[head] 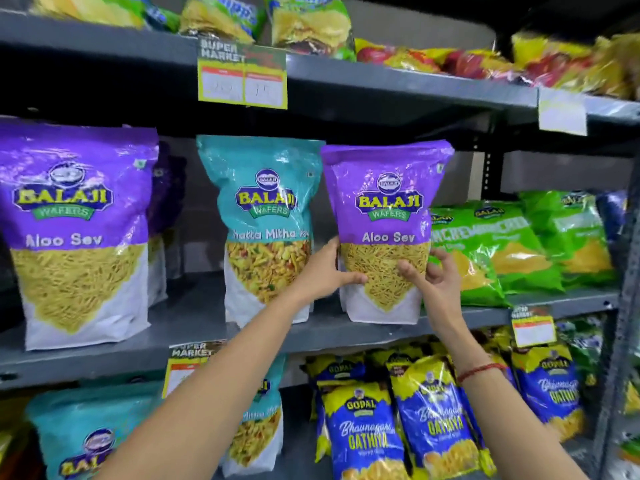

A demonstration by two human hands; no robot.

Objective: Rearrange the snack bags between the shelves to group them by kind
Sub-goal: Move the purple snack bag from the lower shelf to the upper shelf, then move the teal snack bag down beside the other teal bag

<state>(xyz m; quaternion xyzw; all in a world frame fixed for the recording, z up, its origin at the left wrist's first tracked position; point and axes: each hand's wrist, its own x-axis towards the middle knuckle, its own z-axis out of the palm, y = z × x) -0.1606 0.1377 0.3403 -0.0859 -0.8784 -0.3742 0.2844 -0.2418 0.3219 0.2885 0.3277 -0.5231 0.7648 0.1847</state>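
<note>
Both hands clasp the purple Aloo Sev pouch (388, 233) on the middle shelf (194, 317): the left hand (329, 271) grips its lower left edge with the thumb laid across the front window and the fingers behind, while the right hand (433, 275) grips the lower right edge, thumb on the front and fingers curled around the side. Each forearm reaches up from about 6 o'clock, the left slanting toward 1 o'clock, the right toward 11 o'clock, so the wrists converge on the pouch. A red thread band (479, 370) circles the right wrist.

That pouch stands upright, long axis vertical, label facing the camera, top tipped slightly toward 1 o'clock; its base sits at the shelf's front lip. Just beside it at 9 o'clock stands a teal Khatta Mitha pouch (266, 230), touching or nearly so. Farther toward 9 o'clock stands a second purple Aloo Sev pouch (76, 233), well apart. At 3 o'clock green bags (491, 251) lean against the held one.
</note>
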